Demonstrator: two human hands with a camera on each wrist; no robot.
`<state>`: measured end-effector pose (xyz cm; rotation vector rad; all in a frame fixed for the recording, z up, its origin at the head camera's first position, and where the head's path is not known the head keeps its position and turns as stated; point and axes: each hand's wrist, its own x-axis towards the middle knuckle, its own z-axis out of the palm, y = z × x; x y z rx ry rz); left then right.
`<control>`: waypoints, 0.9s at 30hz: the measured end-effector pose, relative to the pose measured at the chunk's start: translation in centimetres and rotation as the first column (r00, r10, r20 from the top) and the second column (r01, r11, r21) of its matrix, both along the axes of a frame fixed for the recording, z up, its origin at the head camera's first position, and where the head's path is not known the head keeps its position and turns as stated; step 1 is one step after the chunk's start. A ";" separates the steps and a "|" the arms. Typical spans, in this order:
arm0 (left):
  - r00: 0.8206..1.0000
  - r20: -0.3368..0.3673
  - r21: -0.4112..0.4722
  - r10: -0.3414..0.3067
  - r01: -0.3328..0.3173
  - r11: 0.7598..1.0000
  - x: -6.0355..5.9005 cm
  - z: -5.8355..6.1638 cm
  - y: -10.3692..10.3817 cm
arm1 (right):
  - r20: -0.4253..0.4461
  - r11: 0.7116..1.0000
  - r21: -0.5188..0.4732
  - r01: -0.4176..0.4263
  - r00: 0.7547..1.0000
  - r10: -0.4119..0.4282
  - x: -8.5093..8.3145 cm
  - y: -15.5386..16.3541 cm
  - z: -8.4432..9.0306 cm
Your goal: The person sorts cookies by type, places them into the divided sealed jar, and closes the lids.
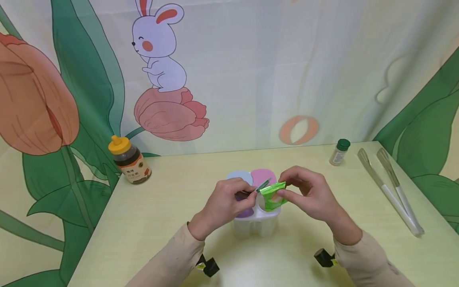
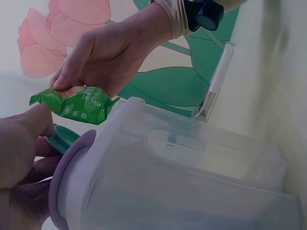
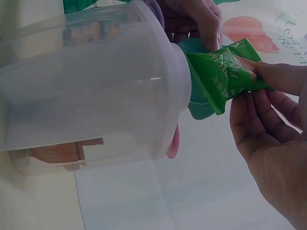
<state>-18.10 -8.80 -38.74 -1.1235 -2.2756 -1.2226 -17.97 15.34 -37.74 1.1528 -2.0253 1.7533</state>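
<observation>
Head view shows the table (image 1: 172, 223) as the biggest thing, then the clear box (image 1: 256, 223) with coloured lids that stands under the fingers of both hands. The left hand (image 1: 224, 205) has its fingers curled at the lid edge of the box, beside the packet; what exactly the fingertips pinch there I cannot tell, a thin grey-green piece shows between them. The right hand (image 1: 310, 195) pinches the green packet (image 1: 273, 195) between thumb and forefingers, just above the box and touching or nearly touching the left fingertips.

Right wrist view shows the packet (image 3: 225, 74) held by one end only, with the other end against a teal lid (image 3: 199, 103) of the box (image 3: 91, 91). Left wrist view shows the same pinch from the other side (the packet (image 2: 76, 105) looks soft and full).

What may go wrong, in my judgement: the grip covers only a small corner, so a smooth foil packet can slip out of the fingers and fall beside the box. If the packet is pulled open with force, the contents can spill on the table. The box looks light, so a push from the left fingers can tip or slide it.

Farther from the fingers stand a honey bottle (image 1: 130, 161), tongs (image 1: 391, 187) and a small jar (image 1: 339, 152).
</observation>
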 end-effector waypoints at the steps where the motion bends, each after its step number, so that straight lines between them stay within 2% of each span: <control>1: 1.000 0.004 0.001 -0.001 0.001 1.000 0.0 0.0 0.0 | 0.000 1.000 -0.002 -0.002 1.000 0.002 0.0 -0.1 0.0; 9: 1.000 0.019 -0.015 0.004 -0.004 1.000 0.1 0.3 -0.1 | -0.007 1.000 0.011 -0.028 1.000 0.029 -0.2 -0.5 -0.4; 16: 0.999 0.038 -0.028 0.013 -0.012 1.000 0.2 0.3 -0.1 | 0.013 0.997 0.072 -0.013 1.000 0.012 -0.2 -0.6 -0.8; 20: 0.999 0.027 -0.029 0.016 -0.015 0.999 0.2 0.3 -0.1 | 0.007 0.997 0.082 -0.010 1.000 0.009 -0.2 -0.6 -0.8; 27: 1.000 0.007 -0.028 0.013 -0.013 1.000 0.1 0.2 -0.1 | 0.057 0.995 0.095 0.017 0.998 -0.022 -0.2 -0.8 -1.1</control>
